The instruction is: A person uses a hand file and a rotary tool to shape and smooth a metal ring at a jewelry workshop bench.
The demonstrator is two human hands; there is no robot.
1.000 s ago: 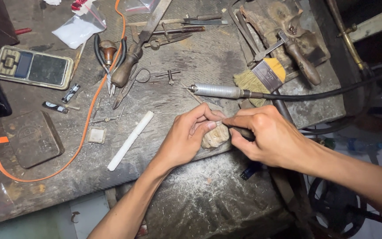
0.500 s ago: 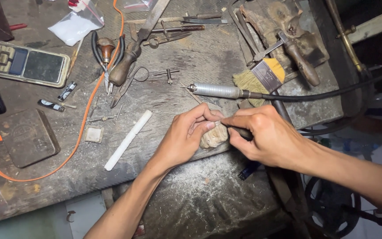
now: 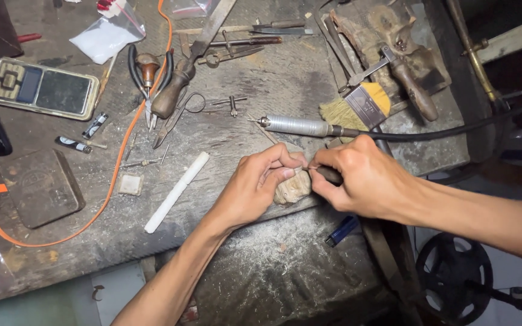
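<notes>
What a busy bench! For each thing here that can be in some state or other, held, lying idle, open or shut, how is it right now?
left hand: fingers pinching a small piece on the peg.
right hand: gripping a dark-handled tool.
bench peg: under both hands.
rotary handpiece: lying idle.
pliers: lying, handles apart.
brush: lying flat.
white stick: lying loose.

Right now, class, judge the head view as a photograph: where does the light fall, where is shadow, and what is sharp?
Head view: light falls from above on the workbench, brightest on the left hand and right hand; the right edge and the wheel sink into shadow; a mild glint shows on the metal handpiece; the hands and nearby tools look sharp, no motion blur.
</notes>
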